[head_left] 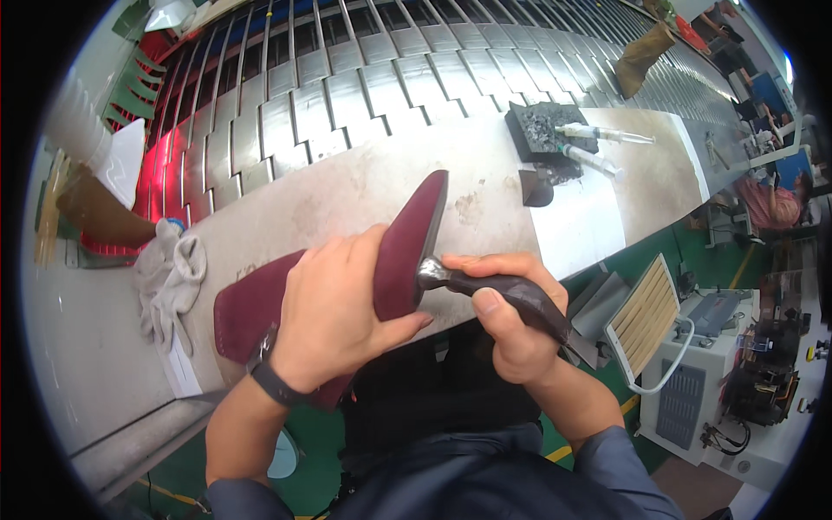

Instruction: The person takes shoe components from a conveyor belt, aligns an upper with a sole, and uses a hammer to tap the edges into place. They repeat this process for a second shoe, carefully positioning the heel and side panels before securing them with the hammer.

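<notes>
A burgundy suede boot (411, 243) lies on its side over the bench edge, its pointed toe aimed away from me. My left hand (334, 303), with a dark band at the wrist, is wrapped over the boot around the ankle, fingers closed on it. Its shaft (251, 303) stretches out to the left behind that hand. My right hand (517, 316) grips the dark handle of a hammer-like tool (511, 293). The tool's rounded metal head (432, 274) is at the boot's sole edge and appears to touch it.
Grey-white gloves (169, 282) lie at the bench's left end. Two syringes (598, 147) rest by a dark block (542, 130) on white paper (589, 212). A metal slat conveyor (373, 82) runs behind, carrying a brown boot (643, 61). A machine (693, 373) stands right.
</notes>
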Demonstrator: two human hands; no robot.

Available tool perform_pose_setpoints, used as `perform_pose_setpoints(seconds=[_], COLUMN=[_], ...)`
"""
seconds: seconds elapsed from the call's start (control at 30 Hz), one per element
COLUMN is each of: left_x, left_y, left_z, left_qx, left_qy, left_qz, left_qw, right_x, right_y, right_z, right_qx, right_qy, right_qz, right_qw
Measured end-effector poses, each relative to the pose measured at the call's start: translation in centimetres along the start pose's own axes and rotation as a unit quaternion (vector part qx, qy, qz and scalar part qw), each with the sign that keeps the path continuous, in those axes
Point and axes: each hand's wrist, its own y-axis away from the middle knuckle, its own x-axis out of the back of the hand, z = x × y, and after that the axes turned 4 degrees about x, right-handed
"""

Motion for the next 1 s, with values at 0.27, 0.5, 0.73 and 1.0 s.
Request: perform_pose_setpoints(seconds=[0.27,0.5,0.73,1.0], left_x=[0.2,0.1,0.0,-0.1], left_y=[-0.4,-0.5,-0.6,-0.5], left_z=[-0.6,-0.7,-0.7,-1.0], left_qx=[-0.016,-0.054,-0.057,-0.065], left_qy=[0.014,0.009,0.001,-0.001], left_qz=[0.000,0.025,0.026,0.027], left_qw=[1.000,0.998,0.998,0.998], right_x=[1.2,2.3,2.7,0.6], right_y=[-3.0,-8.7,-9.5,-3.4], right_z=[0.1,1.9,1.6,-2.3], right_qx=[-0.013,-0.020,-0.098,0.000], right_qy=[0.032,0.036,-0.008,0.150], right_qz=[-0.067,0.047,0.054,-0.120], right_qw=[0.997,0.998,0.994,0.981])
